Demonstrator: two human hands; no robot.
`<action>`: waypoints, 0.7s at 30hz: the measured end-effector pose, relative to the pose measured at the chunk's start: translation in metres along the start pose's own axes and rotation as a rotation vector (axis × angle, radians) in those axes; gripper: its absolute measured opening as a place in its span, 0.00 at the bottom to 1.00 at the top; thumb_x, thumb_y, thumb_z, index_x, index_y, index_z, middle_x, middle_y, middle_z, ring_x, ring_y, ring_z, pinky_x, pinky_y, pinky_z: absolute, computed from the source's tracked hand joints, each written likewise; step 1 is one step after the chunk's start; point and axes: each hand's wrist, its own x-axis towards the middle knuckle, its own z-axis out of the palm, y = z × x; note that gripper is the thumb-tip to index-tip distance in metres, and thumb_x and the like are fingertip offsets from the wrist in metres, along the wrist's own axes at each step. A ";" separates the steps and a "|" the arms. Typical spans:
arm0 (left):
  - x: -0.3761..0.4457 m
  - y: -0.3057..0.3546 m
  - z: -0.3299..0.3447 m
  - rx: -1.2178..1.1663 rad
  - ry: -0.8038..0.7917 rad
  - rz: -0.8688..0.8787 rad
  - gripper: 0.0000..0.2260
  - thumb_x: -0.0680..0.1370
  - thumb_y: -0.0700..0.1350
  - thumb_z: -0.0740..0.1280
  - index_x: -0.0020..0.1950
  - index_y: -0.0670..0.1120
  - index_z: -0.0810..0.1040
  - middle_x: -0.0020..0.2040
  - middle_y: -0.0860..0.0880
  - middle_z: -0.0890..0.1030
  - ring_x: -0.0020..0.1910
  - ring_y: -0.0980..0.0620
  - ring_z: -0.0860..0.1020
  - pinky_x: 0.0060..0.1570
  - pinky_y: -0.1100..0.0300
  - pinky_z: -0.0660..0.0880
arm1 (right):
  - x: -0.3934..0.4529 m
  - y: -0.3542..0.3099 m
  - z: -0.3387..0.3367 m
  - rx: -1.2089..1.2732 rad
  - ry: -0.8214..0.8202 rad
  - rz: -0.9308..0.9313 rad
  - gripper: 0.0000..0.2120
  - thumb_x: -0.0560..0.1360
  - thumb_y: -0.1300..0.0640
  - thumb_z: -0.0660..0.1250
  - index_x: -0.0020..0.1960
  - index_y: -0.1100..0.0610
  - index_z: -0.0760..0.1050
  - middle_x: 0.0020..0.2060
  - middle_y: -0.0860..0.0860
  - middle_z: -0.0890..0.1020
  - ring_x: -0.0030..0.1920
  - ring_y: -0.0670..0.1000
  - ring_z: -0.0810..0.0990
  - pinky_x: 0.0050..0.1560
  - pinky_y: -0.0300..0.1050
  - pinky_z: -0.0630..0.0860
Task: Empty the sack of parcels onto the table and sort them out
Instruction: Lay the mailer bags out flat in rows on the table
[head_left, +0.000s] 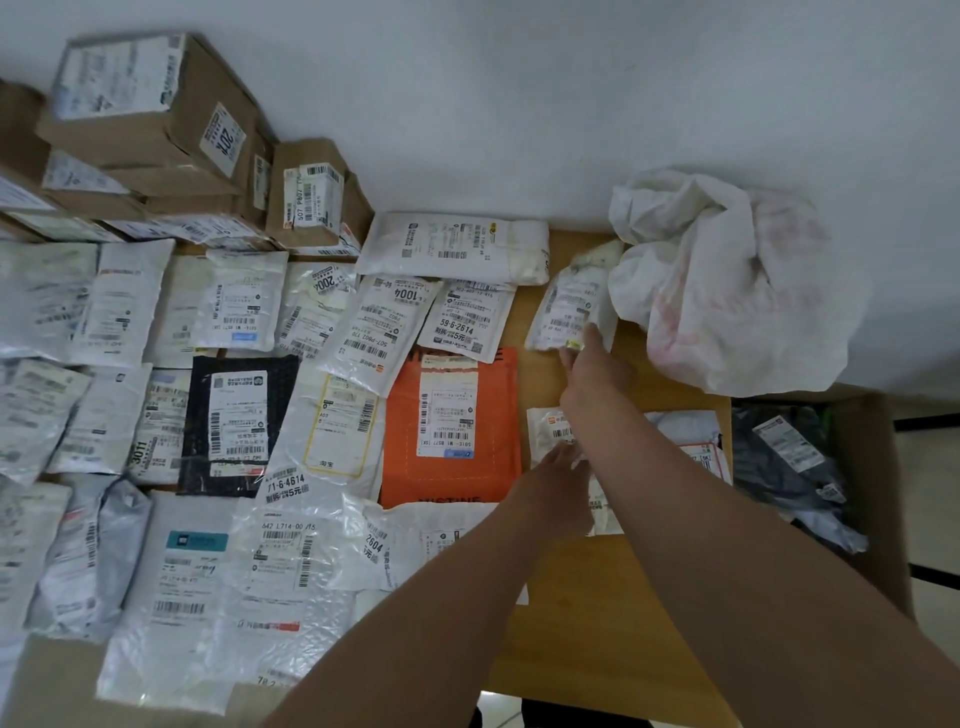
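A crumpled white sack (727, 280) lies at the back right of the wooden table (582, 613). My right hand (592, 369) reaches forward and pinches the near edge of a small white parcel (571, 301) beside the sack. My left hand (558, 478) rests on a small white packet (550, 428) lying on other flat parcels near the table's right side. Many white mailers, a black one (236, 426) and an orange one (452, 431) lie label-up in rows across the table.
Brown cardboard boxes (156, 119) are stacked at the back left against the white wall. An open carton (862, 493) right of the table holds dark bagged parcels (789, 457). Bare wood shows at the front right.
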 end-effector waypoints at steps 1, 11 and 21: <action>-0.001 0.000 0.000 -0.019 0.005 -0.003 0.31 0.76 0.37 0.62 0.78 0.45 0.57 0.80 0.51 0.47 0.79 0.50 0.48 0.68 0.48 0.69 | -0.004 -0.005 0.003 0.085 -0.007 0.017 0.14 0.74 0.53 0.73 0.53 0.58 0.73 0.45 0.51 0.82 0.40 0.45 0.84 0.31 0.33 0.76; 0.001 -0.001 0.007 0.004 0.024 -0.001 0.33 0.77 0.38 0.61 0.80 0.47 0.52 0.80 0.53 0.45 0.79 0.51 0.45 0.71 0.47 0.65 | -0.003 -0.022 0.012 0.237 -0.260 0.144 0.12 0.79 0.61 0.65 0.62 0.59 0.74 0.50 0.54 0.80 0.55 0.51 0.80 0.60 0.44 0.77; 0.016 0.002 0.007 0.196 0.133 -0.021 0.30 0.80 0.45 0.60 0.79 0.46 0.51 0.80 0.48 0.42 0.79 0.45 0.40 0.76 0.44 0.47 | -0.018 -0.011 -0.091 -0.726 -0.099 -0.564 0.04 0.76 0.59 0.62 0.47 0.56 0.75 0.44 0.52 0.79 0.46 0.52 0.75 0.49 0.49 0.72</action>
